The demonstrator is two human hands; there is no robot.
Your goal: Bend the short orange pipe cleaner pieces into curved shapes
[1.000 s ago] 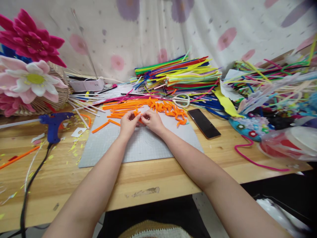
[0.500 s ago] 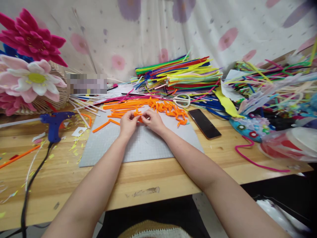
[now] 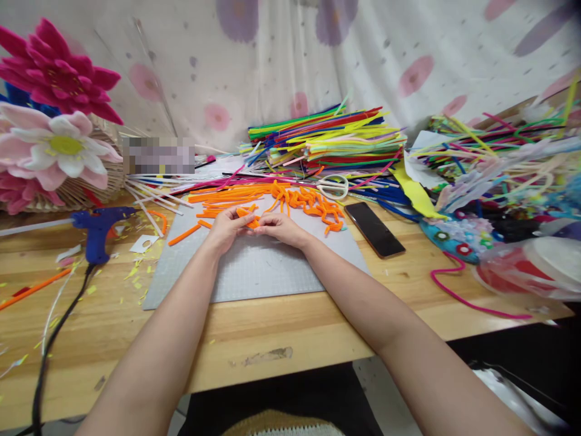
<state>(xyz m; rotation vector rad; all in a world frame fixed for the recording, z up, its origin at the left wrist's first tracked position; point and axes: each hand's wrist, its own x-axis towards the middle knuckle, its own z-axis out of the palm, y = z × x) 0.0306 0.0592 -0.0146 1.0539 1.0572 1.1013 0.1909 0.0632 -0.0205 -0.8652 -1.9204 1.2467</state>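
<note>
An orange pipe cleaner (image 3: 247, 217), bent into a small shape, is held between my two hands above the grey cutting mat (image 3: 267, 272). My left hand (image 3: 226, 229) is closed around its left side, with the thumb and fingers pinching it. The fingertips of my right hand (image 3: 282, 228) pinch its lower right end. Just beyond my hands lie straight orange pipe cleaners (image 3: 222, 195). To their right is a heap of bent, wavy orange pipe cleaners (image 3: 313, 203). A short orange piece (image 3: 184, 233) lies left of my left hand.
White-handled scissors (image 3: 333, 186) and a phone (image 3: 374, 229) lie to the right. A blue glue gun (image 3: 100, 230) with a black cord rests at left, near felt-like flowers (image 3: 66, 142). Stacked coloured pipe cleaners (image 3: 331, 136) stand behind. A plastic-wrapped tub (image 3: 531, 266) is at right.
Both hands have shifted slightly down and tilted, my left hand moving a little left. The orange piece between them now shows more clearly.
</note>
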